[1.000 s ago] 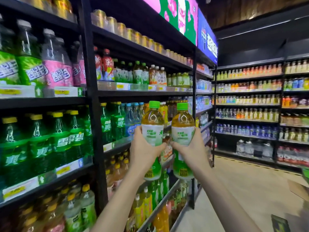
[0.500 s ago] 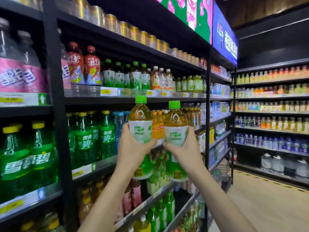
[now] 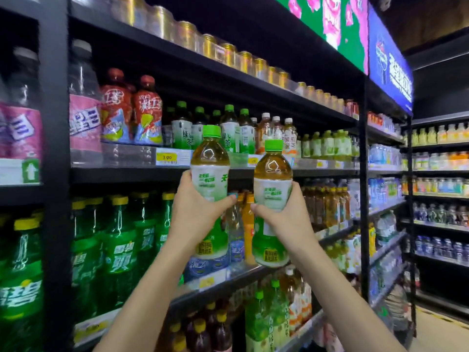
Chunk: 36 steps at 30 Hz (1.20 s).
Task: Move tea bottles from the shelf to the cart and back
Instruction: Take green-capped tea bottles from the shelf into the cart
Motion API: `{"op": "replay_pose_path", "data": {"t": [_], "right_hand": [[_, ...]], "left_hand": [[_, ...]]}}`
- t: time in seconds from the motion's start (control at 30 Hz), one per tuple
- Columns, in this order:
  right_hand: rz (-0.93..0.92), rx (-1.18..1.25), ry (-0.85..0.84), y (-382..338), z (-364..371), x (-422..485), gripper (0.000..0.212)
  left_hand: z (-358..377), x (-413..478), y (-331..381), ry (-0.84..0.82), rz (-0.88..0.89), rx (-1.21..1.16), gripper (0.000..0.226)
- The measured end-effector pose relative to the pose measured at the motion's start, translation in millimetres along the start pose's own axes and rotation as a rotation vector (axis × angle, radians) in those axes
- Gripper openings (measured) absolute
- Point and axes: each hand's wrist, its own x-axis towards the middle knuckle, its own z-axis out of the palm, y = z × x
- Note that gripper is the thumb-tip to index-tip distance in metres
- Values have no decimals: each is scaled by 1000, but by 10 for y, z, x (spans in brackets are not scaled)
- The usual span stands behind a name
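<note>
Tea bottles [image 3: 210,158] | one is clasped in left grip [image 3: 193,212], one in right grip [image 3: 289,219] | raised at shelf [image 3: 121,175] | cart unseen; reshelving probably left.

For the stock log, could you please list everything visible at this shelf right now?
left tea bottle: one, amber, green cap, raised before the shelf
right tea bottle: one, amber, green cap, beside it
shelf: one, black, left and centre
cans: long row, gold, top tier
red-label bottles: two showing, second tier
pink-label bottles: several, second tier, left
soda bottles: many, green, third tier
lit sign: one, green and pink, overhead
left hand: fingers round left tea bottle
right hand: fingers round right tea bottle
</note>
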Motion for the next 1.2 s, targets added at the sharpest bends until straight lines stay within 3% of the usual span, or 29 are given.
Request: {"op": "replay_pose_path", "data": {"t": [0.2,0.33,0.53,0.7,1.0,1.2], "right_hand": [[-78,131,-2,104,224,545,69],[-162,193,-37,75,319,922,59],[-273,236,-81,-25,474,1548,53],[-354,280,-121,-145,592,2061,56],[-374,416,-155,-230,719,2744,55],[-330,410,-181,-47,930,2938,58]], "left_hand": [[-78,454,-48,44,58,-41,61],[-55,737,49,70,109,-14,69],[109,1142,262,181,210,56,62],[270,1519,392,271,300,138,64],[468,2031,434,379,464,210,65],[538,2184,234,378,447,240,65]]}}
